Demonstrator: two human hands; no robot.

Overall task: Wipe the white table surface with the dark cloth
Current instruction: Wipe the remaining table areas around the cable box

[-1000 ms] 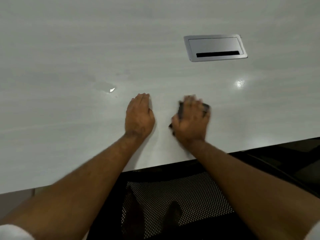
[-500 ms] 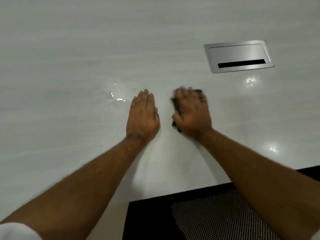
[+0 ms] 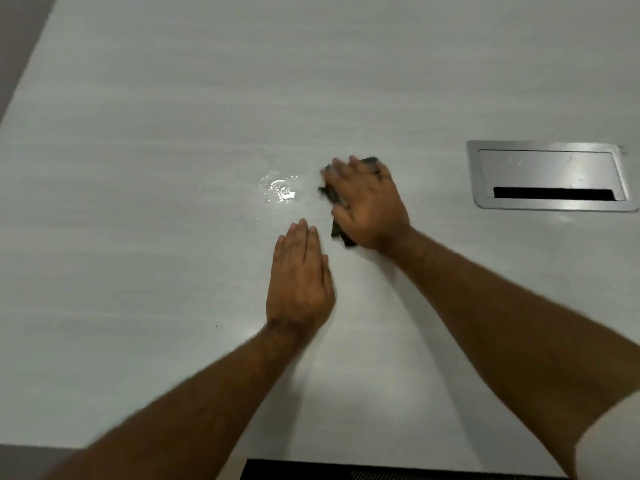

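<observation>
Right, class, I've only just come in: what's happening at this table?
A person is wiping a white table. The right hand presses a dark cloth flat on the surface, just right of a small wet patch. The left hand lies flat and empty on the table, nearer the person. A metal cable hatch sits further right, untouched.

Views: one only, the head view; no second view shares the scene.
Position: above the near edge of the table (image 3: pixel 138 98), on the person's head.
Facing: forward and steeply down onto the tabletop.
Nearness: close; both forearms run in from the bottom edge, and the left hand (image 3: pixel 299 282) and right hand (image 3: pixel 367 206) sit mid-frame.
Coverage: the tabletop fills nearly the whole frame, its left edge slanting across the top-left corner; a metal hatch (image 3: pixel 549 176) lies at right.
</observation>
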